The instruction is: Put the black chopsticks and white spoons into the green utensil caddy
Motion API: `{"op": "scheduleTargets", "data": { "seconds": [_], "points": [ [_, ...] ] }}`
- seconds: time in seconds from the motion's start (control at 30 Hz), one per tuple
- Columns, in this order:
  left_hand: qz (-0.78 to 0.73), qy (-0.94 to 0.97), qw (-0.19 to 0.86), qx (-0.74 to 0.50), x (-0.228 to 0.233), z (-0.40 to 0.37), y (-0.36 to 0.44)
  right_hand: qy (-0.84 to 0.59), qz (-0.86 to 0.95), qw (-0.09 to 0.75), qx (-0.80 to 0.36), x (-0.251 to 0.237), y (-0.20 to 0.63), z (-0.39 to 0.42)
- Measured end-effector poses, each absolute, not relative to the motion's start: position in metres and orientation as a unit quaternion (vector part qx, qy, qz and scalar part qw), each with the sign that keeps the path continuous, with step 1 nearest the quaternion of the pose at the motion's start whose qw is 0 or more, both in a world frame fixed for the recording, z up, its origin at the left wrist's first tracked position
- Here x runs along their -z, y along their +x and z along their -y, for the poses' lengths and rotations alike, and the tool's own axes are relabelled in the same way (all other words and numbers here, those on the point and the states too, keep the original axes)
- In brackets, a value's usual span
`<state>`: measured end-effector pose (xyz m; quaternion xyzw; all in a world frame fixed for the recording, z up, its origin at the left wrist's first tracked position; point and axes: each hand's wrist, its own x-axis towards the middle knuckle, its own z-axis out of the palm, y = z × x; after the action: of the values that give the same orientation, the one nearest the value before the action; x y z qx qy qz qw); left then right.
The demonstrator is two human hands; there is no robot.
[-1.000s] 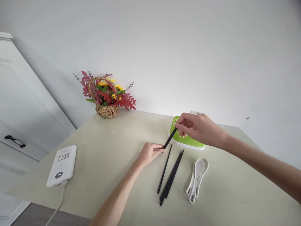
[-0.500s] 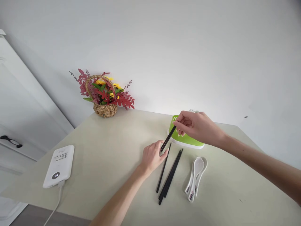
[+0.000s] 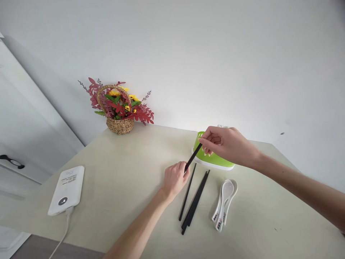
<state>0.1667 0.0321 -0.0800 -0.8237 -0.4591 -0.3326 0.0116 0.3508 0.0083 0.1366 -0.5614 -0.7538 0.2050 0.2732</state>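
Pale table (image 3: 129, 172) bears flower basket (image 3: 120, 124), power bank (image 3: 66, 190), green holder (image 3: 212, 160), chopsticks (image 3: 195, 203), perhaps three spoons (image 3: 225, 203).
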Motion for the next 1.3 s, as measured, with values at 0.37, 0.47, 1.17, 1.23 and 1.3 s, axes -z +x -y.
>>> {"op": "scheduleTargets", "data": {
  "seconds": [0.37, 0.47, 1.17, 1.23, 1.3],
  "points": [
    [0.467, -0.827, -0.016, 0.312, 0.079, -0.032, 0.166, -0.556, 0.764, 0.269, -0.186, -0.138, 0.353, -0.005],
    [0.467, -0.829, -0.022, 0.307, 0.081, -0.032, 0.166, -0.555, 0.765, 0.269, -0.184, -0.138, 0.353, -0.006],
    [0.482, -0.82, -0.095, 0.295, 0.087, -0.036, 0.157, -0.627, 0.692, 0.352, -0.057, -0.225, 0.413, -0.005],
    [0.48, -0.822, -0.096, 0.29, 0.086, -0.036, 0.157, -0.649, 0.673, 0.354, -0.027, -0.235, 0.422, -0.008],
    [0.478, -0.826, -0.098, 0.283, 0.084, -0.036, 0.157, -0.664, 0.661, 0.349, -0.014, -0.237, 0.43, -0.015]
  ]
}}
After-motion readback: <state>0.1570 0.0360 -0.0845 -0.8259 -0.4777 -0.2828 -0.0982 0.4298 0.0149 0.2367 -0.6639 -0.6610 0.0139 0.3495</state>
